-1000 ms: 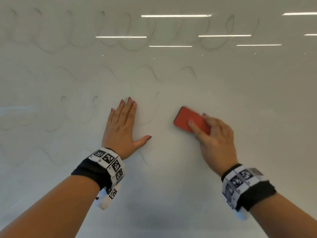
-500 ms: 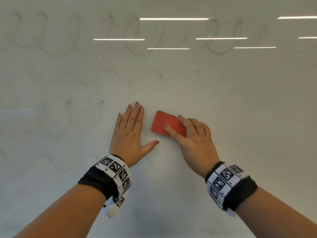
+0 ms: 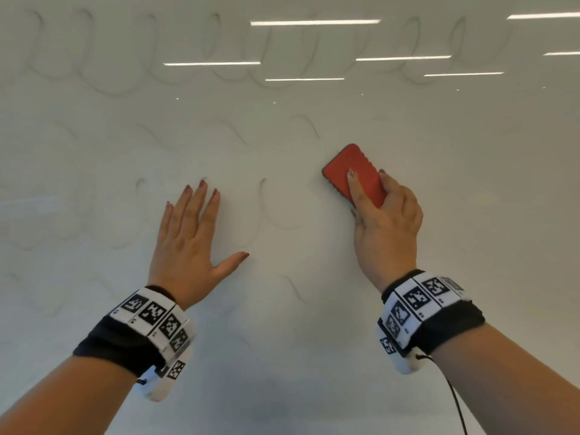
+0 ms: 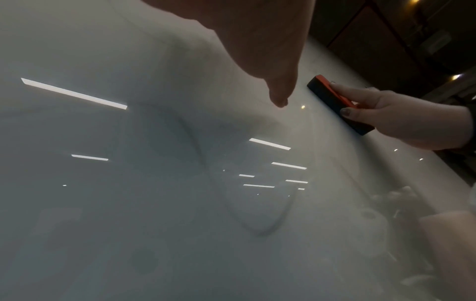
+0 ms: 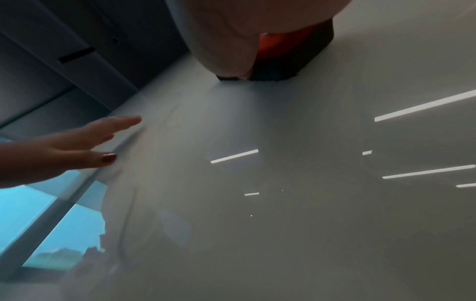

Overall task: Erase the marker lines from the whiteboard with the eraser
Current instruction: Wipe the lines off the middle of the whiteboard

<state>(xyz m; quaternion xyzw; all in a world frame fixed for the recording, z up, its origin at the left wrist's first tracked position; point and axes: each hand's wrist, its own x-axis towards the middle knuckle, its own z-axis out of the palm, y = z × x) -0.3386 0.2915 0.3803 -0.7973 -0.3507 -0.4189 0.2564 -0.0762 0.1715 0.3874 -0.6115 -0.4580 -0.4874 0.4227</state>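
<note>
The whiteboard (image 3: pixel 470 183) fills the head view, with faint grey looping marker lines (image 3: pixel 276 211) across its top, middle and left. My right hand (image 3: pixel 386 227) grips a red eraser (image 3: pixel 351 171) with a black felt underside, pressed flat on the board and angled up to the left. In the left wrist view the eraser (image 4: pixel 332 95) lies on the board with the thumb on its side. My left hand (image 3: pixel 188 237) rests flat on the board, fingers straight, left of the eraser, with a marker loop between them.
Ceiling lights (image 3: pixel 314 22) reflect as bright strips on the glossy board. A black cable (image 3: pixel 455 397) hangs from the right wristband. Dark cabinets (image 4: pixel 386 40) lie beyond the board's edge. A window (image 5: pixel 38 224) shows at the lower left of the right wrist view.
My right hand swept the eraser left, close to the left hand, then back right and upward, turning it more upright. The left hand stayed flat on the board.
</note>
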